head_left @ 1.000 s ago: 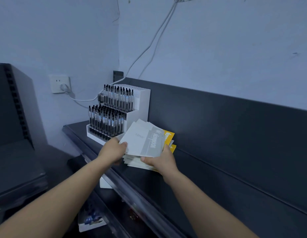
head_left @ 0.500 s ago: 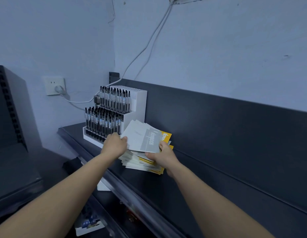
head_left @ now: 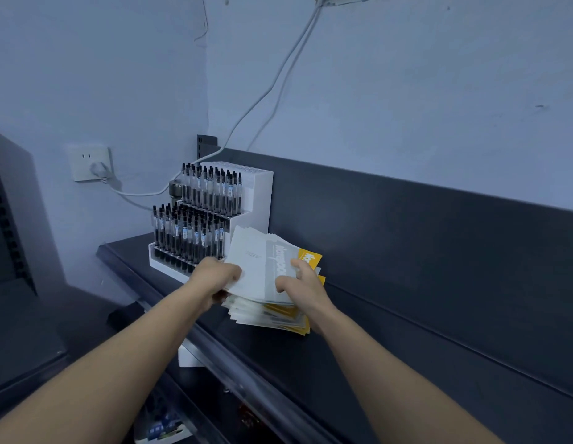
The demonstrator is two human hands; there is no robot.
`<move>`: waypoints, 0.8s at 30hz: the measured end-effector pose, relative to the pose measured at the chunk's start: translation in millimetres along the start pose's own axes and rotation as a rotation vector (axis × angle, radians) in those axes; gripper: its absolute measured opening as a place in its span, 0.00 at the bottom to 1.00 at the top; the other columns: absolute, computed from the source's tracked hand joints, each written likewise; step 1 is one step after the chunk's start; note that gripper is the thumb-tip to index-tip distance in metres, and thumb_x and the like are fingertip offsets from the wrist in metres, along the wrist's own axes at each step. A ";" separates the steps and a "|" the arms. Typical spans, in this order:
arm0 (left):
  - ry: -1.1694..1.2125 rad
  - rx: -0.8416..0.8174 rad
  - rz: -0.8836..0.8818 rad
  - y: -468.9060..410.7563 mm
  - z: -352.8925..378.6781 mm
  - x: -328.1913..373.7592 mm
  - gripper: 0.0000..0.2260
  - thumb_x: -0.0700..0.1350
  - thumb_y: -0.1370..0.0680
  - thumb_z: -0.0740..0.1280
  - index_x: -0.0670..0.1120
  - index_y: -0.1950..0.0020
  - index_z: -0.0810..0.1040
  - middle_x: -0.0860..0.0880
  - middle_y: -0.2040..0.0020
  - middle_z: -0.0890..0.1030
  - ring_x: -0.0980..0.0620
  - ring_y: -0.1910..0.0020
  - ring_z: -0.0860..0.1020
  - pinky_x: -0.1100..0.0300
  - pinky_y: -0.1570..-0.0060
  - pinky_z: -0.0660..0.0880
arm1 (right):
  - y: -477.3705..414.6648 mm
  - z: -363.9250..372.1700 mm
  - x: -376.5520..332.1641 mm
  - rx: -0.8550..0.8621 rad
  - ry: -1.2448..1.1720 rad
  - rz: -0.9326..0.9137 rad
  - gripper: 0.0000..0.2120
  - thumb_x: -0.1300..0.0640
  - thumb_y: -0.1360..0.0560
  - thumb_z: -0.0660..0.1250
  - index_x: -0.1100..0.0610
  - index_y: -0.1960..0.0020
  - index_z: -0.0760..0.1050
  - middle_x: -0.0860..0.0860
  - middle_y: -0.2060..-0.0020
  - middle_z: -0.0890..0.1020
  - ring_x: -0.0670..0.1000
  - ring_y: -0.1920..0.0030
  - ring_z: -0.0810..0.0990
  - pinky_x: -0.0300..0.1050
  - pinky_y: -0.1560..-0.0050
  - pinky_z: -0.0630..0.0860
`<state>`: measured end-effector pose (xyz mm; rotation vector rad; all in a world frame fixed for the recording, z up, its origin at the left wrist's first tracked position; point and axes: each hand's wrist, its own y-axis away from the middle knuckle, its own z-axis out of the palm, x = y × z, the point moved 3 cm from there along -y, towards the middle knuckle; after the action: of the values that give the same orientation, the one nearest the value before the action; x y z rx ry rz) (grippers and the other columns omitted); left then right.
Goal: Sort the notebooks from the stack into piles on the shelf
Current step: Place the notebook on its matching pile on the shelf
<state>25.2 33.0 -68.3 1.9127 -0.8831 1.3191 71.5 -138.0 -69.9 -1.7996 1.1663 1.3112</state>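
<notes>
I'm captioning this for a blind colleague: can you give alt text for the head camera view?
Both hands, left hand and right hand, grip grey and yellow notebooks atop a stack on a dark shelf, beside a white pen display rack.

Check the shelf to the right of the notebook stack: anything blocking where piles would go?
Nothing visible. The shelf is bare to the right of the notebook stack. The pen display rack stands close on the stack's left. Both the left hand and right hand are already on the top notebooks.
</notes>
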 end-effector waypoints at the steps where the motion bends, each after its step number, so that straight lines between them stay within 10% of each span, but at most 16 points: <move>1: -0.009 -0.026 -0.016 0.8 1.5 -0.9 0.04 0.35 0.24 0.62 0.37 0.51 0.70 0.41 0.60 0.73 0.48 0.73 0.70 0.65 0.80 0.66 | 0.8 0.6 0.8 0.015 -0.016 -0.006 0.33 0.60 0.28 0.64 0.52 0.25 0.58 0.48 0.34 0.68 0.48 0.39 0.67 0.44 0.45 0.65; 8: 0.004 -0.191 -0.069 20.2 -1.4 -7.5 0.05 0.38 0.25 0.62 0.38 0.52 0.73 0.43 0.73 0.76 0.50 0.82 0.72 0.65 0.78 0.65 | 10.4 -2.9 7.7 0.144 -0.118 0.006 0.27 0.61 0.25 0.64 0.54 0.28 0.64 0.46 0.42 0.74 0.44 0.49 0.72 0.37 0.54 0.68; 12: 0.038 -0.239 -0.067 25.7 -3.9 -15.3 0.10 0.35 0.24 0.64 0.39 0.43 0.74 0.43 0.59 0.80 0.46 0.64 0.78 0.58 0.72 0.76 | 16.4 -5.3 14.4 0.204 -0.158 0.065 0.27 0.62 0.25 0.64 0.55 0.27 0.64 0.50 0.43 0.75 0.46 0.53 0.75 0.35 0.63 0.68; 16: 0.109 -0.145 0.075 27.3 0.7 -10.8 0.17 0.32 0.23 0.62 0.41 0.35 0.72 0.42 0.44 0.80 0.42 0.47 0.79 0.48 0.45 0.77 | 23.3 -4.9 10.7 0.216 -0.189 0.110 0.26 0.64 0.25 0.64 0.55 0.29 0.65 0.46 0.53 0.76 0.43 0.60 0.73 0.37 0.64 0.69; 24: 0.053 -0.010 0.199 34.5 0.9 -5.8 0.11 0.37 0.20 0.61 0.43 0.38 0.69 0.46 0.46 0.75 0.47 0.53 0.74 0.57 0.61 0.72 | 32.2 0.4 16.4 0.217 -0.253 0.158 0.24 0.61 0.26 0.66 0.57 0.31 0.66 0.53 0.41 0.76 0.52 0.49 0.75 0.47 0.51 0.72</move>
<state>-3.9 13.7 -69.5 1.8105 -1.0740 1.4701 44.1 -156.0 -85.0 -1.3676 1.2735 1.3948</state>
